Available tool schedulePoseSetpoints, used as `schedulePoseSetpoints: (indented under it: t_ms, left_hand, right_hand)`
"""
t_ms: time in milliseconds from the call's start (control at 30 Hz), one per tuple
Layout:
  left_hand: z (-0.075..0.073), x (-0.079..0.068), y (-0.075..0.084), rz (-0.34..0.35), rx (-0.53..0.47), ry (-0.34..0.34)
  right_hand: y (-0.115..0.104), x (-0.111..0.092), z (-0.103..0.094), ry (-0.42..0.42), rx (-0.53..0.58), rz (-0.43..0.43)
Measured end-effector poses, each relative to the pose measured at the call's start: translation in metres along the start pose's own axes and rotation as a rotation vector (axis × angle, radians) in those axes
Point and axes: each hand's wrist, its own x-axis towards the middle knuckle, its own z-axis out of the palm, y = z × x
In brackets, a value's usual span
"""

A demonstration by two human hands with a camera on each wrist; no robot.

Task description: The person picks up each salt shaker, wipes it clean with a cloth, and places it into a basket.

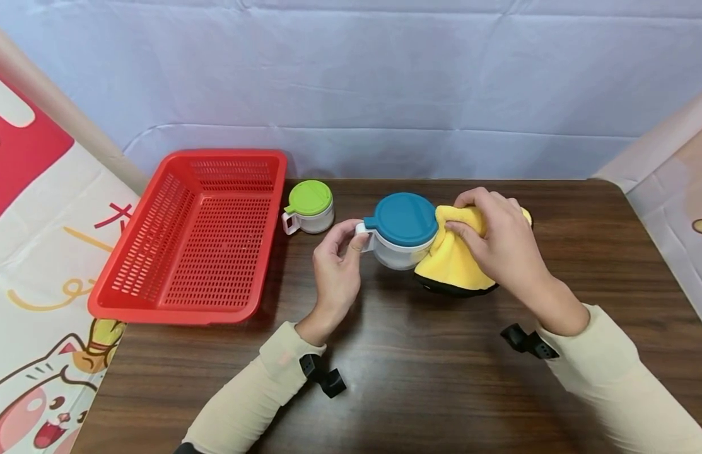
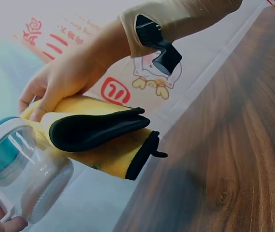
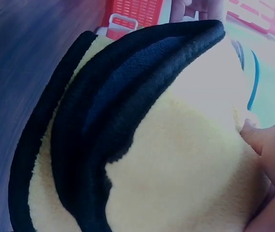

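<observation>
A clear jar (image 1: 400, 255) with a blue lid (image 1: 405, 219) and a white handle is held by my left hand (image 1: 338, 268), whose thumb and fingers pinch the handle. My right hand (image 1: 501, 243) grips a folded yellow cloth (image 1: 455, 265) with black edging and holds it against the jar's right side. In the left wrist view the cloth (image 2: 98, 130) touches the jar (image 2: 45, 183) near its lid. The cloth (image 3: 185, 159) fills most of the right wrist view and hides much of the jar there.
A smaller jar (image 1: 315, 222) with a green lid stands on the dark wooden table (image 1: 419, 378), left of the blue-lidded jar. Farther left sits a red plastic basket (image 1: 214, 252) with slotted sides. A pale curtain (image 1: 373, 82) hangs behind the table.
</observation>
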Motion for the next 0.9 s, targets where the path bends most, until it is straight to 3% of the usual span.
schedulePoseSetpoints:
  t_ms: [900]
  left_hand:
    - [0.004, -0.003, 0.002, -0.029, -0.015, -0.011]
  right_hand:
    - [0.014, 0.010, 0.005, 0.004, -0.110, -0.007]
